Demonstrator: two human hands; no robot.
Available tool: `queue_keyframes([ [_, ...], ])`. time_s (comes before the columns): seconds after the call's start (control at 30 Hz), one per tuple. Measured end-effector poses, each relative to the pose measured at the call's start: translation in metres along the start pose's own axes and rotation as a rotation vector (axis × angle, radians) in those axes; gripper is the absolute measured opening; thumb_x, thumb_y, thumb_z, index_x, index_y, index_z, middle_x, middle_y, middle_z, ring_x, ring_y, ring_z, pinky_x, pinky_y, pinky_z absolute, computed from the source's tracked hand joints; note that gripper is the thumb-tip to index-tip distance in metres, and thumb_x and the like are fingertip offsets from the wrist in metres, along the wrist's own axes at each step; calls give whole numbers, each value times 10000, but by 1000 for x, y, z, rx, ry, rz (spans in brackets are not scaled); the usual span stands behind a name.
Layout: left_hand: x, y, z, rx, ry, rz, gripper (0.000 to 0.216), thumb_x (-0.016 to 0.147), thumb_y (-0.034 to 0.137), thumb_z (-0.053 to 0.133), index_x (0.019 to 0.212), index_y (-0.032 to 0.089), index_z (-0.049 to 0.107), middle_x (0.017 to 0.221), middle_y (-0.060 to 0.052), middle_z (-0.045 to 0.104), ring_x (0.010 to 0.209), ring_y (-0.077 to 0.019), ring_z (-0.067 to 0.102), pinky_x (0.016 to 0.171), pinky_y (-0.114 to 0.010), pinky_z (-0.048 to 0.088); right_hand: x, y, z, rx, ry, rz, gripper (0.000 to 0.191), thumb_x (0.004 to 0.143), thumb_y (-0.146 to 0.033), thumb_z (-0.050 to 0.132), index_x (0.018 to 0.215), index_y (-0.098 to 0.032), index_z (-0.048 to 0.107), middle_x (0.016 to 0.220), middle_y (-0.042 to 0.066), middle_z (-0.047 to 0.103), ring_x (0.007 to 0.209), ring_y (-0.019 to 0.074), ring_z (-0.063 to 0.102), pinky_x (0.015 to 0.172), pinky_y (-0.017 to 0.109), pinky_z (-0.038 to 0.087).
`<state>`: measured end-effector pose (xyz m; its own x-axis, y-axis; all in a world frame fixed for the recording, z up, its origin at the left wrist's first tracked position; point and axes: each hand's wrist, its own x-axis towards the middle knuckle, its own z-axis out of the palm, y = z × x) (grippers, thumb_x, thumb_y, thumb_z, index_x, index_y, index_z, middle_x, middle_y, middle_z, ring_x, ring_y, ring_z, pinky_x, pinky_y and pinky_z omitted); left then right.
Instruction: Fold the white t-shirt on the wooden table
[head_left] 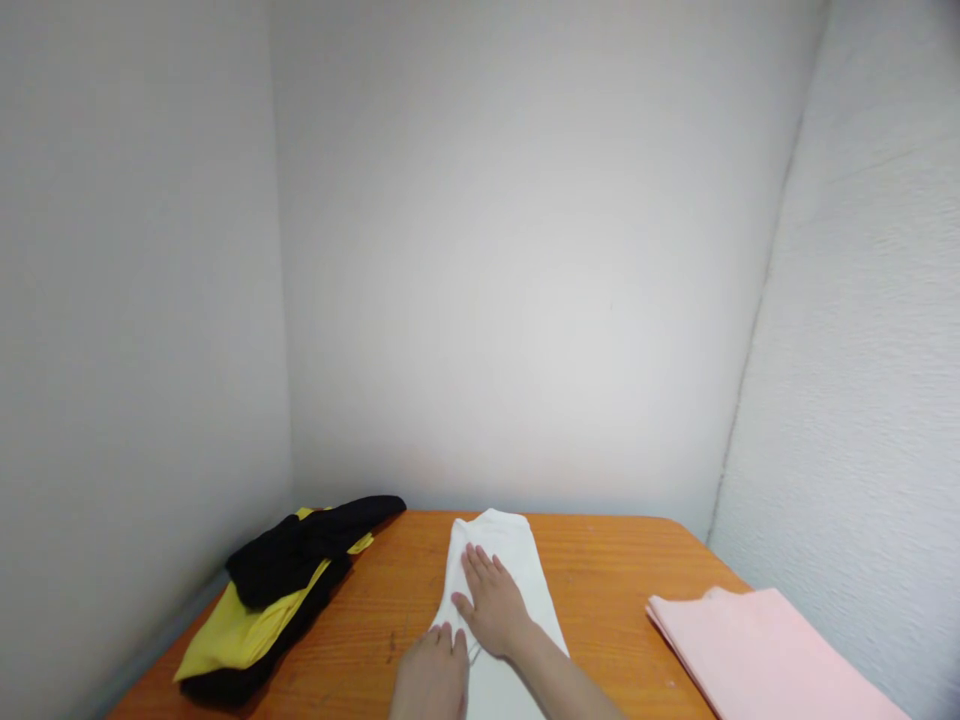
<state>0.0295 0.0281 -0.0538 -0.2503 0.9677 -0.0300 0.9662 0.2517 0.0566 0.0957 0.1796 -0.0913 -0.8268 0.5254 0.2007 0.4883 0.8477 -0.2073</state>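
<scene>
A white garment [517,580], folded into a long narrow strip, lies on the wooden table in front of me and runs out of view at the bottom. My right hand [491,605] rests flat on its upper half, fingers stretched out and pointing away from me. Nearer and to the left, my left hand [431,675] lies palm down at the garment's left edge, its fingers extended and nothing visible in them. A few creases show in the fabric between the two hands.
On the left of the table [600,570] is a loose pile of black clothing [300,545] and yellow clothing [240,632]. A folded pink garment [765,645] lies at the right front. White walls [510,280] enclose the table at the back and sides.
</scene>
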Motion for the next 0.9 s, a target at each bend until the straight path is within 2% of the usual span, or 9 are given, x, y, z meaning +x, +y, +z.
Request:
queue_keyframes([
  [0.1,-4,9,-4,-38,169,-29,469,837,124,454,1297,172,531,1112,-134,656,1049,-286,583,896,-415,434,0,0,-1,-3,-45,2,667,971,-502,145,1480,-75,203,1549,113,114,1438,248,79,1170,450,89],
  [0.17,-5,12,-8,-79,253,-47,437,834,187,502,1268,160,548,1091,-126,647,1037,-286,567,896,-416,414,0,-1,-3,-4,-79,11,665,971,-488,148,1482,-63,185,1553,120,85,1439,251,57,1171,452,68],
  [0.33,-2,13,-11,-131,260,-110,308,845,160,414,1037,127,652,986,-117,653,989,-263,566,886,-397,393,7,3,-10,11,-146,-6,665,968,-470,153,1482,-49,161,1554,134,71,1439,253,50,1167,458,95],
  [0.47,-3,13,-6,-131,252,-91,336,809,97,385,992,136,664,999,-112,663,998,-246,576,894,-377,407,15,12,-18,24,-226,-47,622,970,-441,143,1468,-83,250,1543,118,182,1428,228,148,1153,432,179],
  [0.6,3,12,24,-63,202,-12,425,790,103,433,1169,134,623,1269,-151,597,1191,-283,522,1004,-418,389,9,12,-20,5,-215,-49,650,959,-484,198,1493,-117,158,1559,97,101,1438,227,81,1164,454,114],
  [0.7,15,5,60,-21,188,35,525,838,293,486,1321,92,525,1422,-215,441,1320,-369,400,1064,-512,347,1,9,-19,-8,-193,-31,659,958,-483,200,1498,-115,119,1562,98,70,1441,227,42,1166,455,99],
  [0.77,24,-2,82,-10,200,73,633,823,441,520,1353,96,495,1425,-224,424,1316,-407,393,1045,-555,367,2,7,-22,-15,-191,-17,657,955,-474,217,1496,-112,128,1562,100,82,1441,227,57,1163,454,119],
  [0.83,31,-7,97,8,245,90,679,802,528,535,1345,121,511,1406,-216,449,1289,-417,427,1014,-563,402,10,4,-28,-22,-201,4,642,948,-465,248,1482,-112,209,1551,113,161,1430,244,143,1147,464,183],
  [0.9,33,-8,107,46,334,86,691,776,567,563,1316,135,545,1380,-211,482,1262,-412,462,995,-548,428,23,-3,-34,-32,-197,42,625,946,-491,246,1424,-107,367,1496,151,323,1389,287,272,1116,500,239],
])
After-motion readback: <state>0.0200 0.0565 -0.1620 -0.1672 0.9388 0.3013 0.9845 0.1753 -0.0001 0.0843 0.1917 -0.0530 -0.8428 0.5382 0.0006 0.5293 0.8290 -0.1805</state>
